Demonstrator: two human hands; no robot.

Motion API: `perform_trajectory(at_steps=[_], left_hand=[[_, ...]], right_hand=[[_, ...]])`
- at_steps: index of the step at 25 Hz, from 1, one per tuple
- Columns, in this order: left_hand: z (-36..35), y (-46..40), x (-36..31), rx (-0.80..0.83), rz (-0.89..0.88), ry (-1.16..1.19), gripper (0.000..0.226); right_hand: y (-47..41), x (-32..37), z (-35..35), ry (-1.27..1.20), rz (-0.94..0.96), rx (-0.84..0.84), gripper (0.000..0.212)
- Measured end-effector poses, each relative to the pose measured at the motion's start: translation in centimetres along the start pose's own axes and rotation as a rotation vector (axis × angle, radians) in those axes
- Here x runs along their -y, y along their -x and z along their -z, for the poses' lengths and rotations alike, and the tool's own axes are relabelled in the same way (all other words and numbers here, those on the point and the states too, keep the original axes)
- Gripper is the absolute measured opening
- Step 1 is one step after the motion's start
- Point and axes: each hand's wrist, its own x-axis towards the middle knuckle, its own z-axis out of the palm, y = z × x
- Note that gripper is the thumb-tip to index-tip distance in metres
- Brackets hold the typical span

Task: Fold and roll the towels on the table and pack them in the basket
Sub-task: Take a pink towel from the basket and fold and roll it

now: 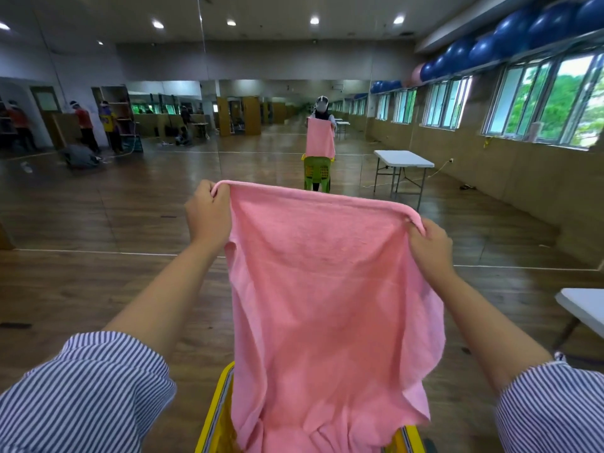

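Both arms reach forward and up from the lower corners of the frame, bare forearms emerging from blue-and-white striped sleeves (88, 390). The left hand (207, 213), at centre left, is curled into a fist around one top corner of a pink towel (327, 289), knuckles facing the camera, a small loop of hem showing above the fingers. The right hand (430, 245), at centre right and a little lower, pinches the other top corner, fingers folded over the bunched edge. The two hands are held well apart, so the top hem stretches between them in a slightly sloping line.

The towel hangs as a broad sheet down the middle of the frame, soft and fuzzy in texture, with loose folds along its right edge. Its lower end gathers in wrinkles inside a yellow basket (215, 416) at the bottom centre, whose glossy plastic rim shows on either side of the cloth. The towel hides most of the basket's inside.

Beyond lies a shiny wooden floor (98, 289). A mirror wall (163, 109) across the upper half of the frame reflects the person holding the towel above a green basket. A white folding worktop (403, 158) on thin metal legs stands at centre right, and the corner of another white worktop (585, 305) enters at the right edge. Blue exercise balls (510, 37) line a ledge above the windows in the upper right. Several people stand at the far upper left.
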Motion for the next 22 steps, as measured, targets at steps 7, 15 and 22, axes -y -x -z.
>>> perform_trajectory(at_steps=[7, 15, 22], left_hand=[[-0.4, 0.2, 1.4, -0.141, 0.120, 0.053, 0.027], [-7.6, 6.3, -4.5, 0.327, -0.210, 0.228, 0.025], [-15.4, 15.0, -10.3, 0.554, -0.392, 0.349, 0.021]], right_hand=[[2.2, -4.8, 3.1, 0.483, -0.099, 0.257, 0.030], [2.6, 1.4, 5.6, 0.304, -0.094, -0.035, 0.025], [2.4, -2.1, 16.9, 0.620, -0.033, -0.242, 0.020]])
